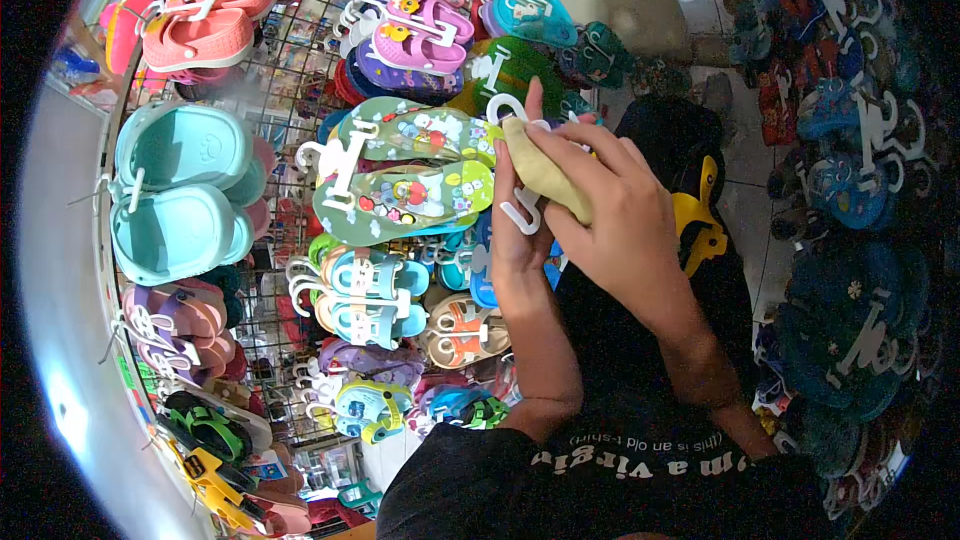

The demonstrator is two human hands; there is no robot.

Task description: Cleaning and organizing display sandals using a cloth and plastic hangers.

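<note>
My right hand (619,195) holds a folded pale yellow-green cloth (544,169) between thumb and fingers. Beneath and beside the cloth is my left hand (517,232), its thumb raised along the cloth's edge and some fingertips showing beyond it. A white plastic shoe hanger (523,216) shows between the hands, with a hook at the cloth's upper end and another below; what hangs from it is mostly hidden. Just left of the hands, green flip-flops (405,202) with cartoon prints and clear straps hang on a white hanger.
A black wire grid rack (281,82) on the left bears many children's shoes, among them mint clogs (180,232), coral clogs (202,34), purple clogs (420,49) and blue sandals (375,281). More hanging footwear (847,172) stands in shadow at right, beside a tiled floor (742,135).
</note>
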